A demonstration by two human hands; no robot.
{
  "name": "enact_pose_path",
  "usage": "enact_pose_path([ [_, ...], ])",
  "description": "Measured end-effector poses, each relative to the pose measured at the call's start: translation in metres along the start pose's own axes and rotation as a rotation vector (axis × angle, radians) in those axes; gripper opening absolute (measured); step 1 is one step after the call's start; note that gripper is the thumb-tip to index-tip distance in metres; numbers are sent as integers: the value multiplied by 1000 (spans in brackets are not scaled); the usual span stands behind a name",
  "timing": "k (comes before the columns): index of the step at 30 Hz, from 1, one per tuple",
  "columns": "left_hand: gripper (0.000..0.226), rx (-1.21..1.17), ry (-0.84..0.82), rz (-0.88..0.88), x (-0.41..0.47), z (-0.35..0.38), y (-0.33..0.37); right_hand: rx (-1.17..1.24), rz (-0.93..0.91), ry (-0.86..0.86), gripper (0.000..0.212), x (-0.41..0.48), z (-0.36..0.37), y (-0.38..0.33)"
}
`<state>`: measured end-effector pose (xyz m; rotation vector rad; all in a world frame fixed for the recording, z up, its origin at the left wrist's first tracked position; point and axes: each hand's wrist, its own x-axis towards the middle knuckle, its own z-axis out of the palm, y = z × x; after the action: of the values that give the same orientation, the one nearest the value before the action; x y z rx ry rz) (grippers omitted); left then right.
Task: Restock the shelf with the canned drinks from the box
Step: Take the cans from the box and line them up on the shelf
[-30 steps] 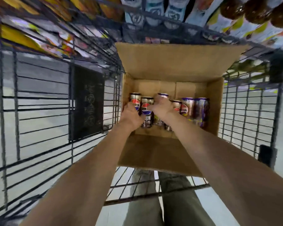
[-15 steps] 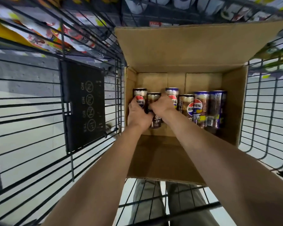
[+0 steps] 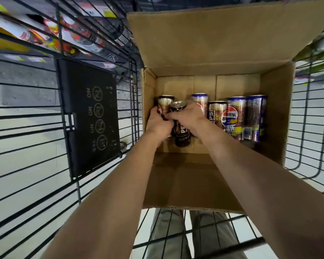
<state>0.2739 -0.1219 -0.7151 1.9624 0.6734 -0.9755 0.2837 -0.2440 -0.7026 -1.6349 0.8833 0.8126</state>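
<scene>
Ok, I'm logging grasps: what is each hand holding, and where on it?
The right hand grips the black can around its upper body; the left hand wraps the side of the leftmost can.

Single view only, worn on the head, aimed forward and steeply down into an open cardboard box (image 3: 213,43) sitting in a wire cart (image 3: 26,128). Wide-angle, bending the cart bars toward the edges. Close in, with both forearms reaching up from the bottom corners to the left hand (image 3: 157,124) and right hand (image 3: 189,116) at the cans (image 3: 236,116) near mid-frame. Trouser legs (image 3: 168,236) visible through the wire at the bottom edge, blurred shelf goods (image 3: 45,38) along the top.
</scene>
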Motion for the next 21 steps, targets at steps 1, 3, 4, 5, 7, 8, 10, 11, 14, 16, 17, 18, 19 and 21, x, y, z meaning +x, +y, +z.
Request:
enact_pose_path([
  [1, 59, 2, 1, -1, 1, 1, 0, 33, -16, -12, 48, 2, -1, 2],
  [3, 60, 17, 25, 3, 3, 3, -2, 82, -33, -41, 49, 3, -5, 5],
  [4, 61, 26, 34, 6, 4, 4, -3, 97, -43, -60, 52, 4, -7, 7],
  [5, 63, 37, 35, 8, 5, 5, -4, 103, -54, -85, 57, 4, -9, 9],
  [7, 69, 68, 37, 14, 5, 6, -6, 119, -64, -125, 76, 2, -16, 10],
  [8, 70, 81, 45, 16, 5, 7, -5, 124, -68, -140, 80, 2, -20, 10],
  [10, 67, 110, 86, 19, 6, 11, -4, 134, -88, -163, 71, 0, -29, 8],
  [11, 65, 135, 111, 25, 7, 15, -3, 148, -95, -172, 65, 0, -34, 8],
  [14, 66, 219, 137, 33, 9, 26, 1, 200, -117, -165, 56, -5, -48, 2],
  [16, 69, 239, 132, 12, 9, 31, 5, 217, -128, -189, 58, -9, -58, -1],
  [17, 71, 234, 139, 4, 8, 32, 6, 216, -133, -205, 66, -12, -63, -4],
  [18, 73, 222, 151, 7, 6, 32, 8, 212, -134, -218, 74, -16, -69, -6],
  [19, 73, 207, 164, 21, 2, 31, 10, 212, -137, -229, 78, -21, -76, -9],
  [21, 73, 168, 182, 74, -11, 25, 14, 240, -157, -239, 72, -35, -90, -14],
])
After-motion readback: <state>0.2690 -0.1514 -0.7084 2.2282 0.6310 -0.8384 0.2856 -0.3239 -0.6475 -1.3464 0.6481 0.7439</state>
